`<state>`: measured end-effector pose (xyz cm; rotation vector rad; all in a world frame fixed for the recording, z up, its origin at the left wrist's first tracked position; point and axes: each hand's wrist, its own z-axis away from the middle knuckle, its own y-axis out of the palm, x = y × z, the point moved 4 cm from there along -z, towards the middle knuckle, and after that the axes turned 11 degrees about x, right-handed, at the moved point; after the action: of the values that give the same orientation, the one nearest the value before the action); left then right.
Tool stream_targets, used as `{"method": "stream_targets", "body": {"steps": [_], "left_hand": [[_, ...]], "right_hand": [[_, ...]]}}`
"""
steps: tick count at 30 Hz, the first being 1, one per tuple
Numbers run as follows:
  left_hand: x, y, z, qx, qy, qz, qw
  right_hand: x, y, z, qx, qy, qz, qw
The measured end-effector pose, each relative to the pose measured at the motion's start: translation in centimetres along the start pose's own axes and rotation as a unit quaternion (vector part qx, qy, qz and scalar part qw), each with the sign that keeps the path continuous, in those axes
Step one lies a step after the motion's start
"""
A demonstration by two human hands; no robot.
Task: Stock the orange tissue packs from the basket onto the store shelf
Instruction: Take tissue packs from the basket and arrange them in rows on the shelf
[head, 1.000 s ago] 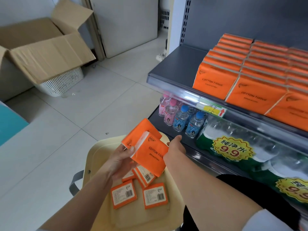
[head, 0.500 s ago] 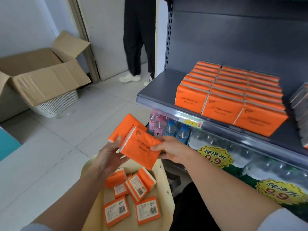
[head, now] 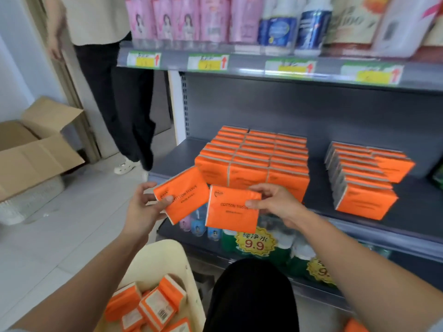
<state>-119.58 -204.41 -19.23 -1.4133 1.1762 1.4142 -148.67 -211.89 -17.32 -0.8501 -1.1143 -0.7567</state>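
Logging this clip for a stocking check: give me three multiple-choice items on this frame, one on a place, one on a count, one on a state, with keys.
1. Where is the open cardboard box? A. Low at the left, beside the shelf unit. B. On the top shelf. C. In the basket.
2. How many orange tissue packs do the two hands hold? A. One. B. Two. C. Four.
3. What is the right hand doing? A. Lying flat on the shelf. B. Hanging empty. C. Pinching a pack.
Key: 1 A, it stands by the floor tiles at left; 2 B, the left hand grips one, the right another; 3 C, thumb and fingers clamp the pack's edge.
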Motion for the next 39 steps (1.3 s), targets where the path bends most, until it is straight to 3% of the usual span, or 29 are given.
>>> {"method": "stream_targets", "body": {"steps": [7,18,30,39], "left_hand": [[-2.5,9.1,-0.5,0.065,0.052,-0.030,0.996],[-4.4,22.9,-1.8,0.163,0.044,-0.033,0.985],[-6.6,36.3,-3.6,0.209,0.087,-0.107,0.968],[-7.2,47.4,-6.0,0.287,0.103,-0.153,0.940]], "right_hand": [[-0.4,-9.2,6.4,-0.093,-0.029,0.013,0.995],[-2.7,-19.9,15.0,-0.195,-0.058,0.017,0.979],[-5.5,-28.7,20.3,-0.249,-0.041,0.016,0.967],[-7.2,-33.6,21.5,-0.272,-0.033,0.011,0.962]]}}
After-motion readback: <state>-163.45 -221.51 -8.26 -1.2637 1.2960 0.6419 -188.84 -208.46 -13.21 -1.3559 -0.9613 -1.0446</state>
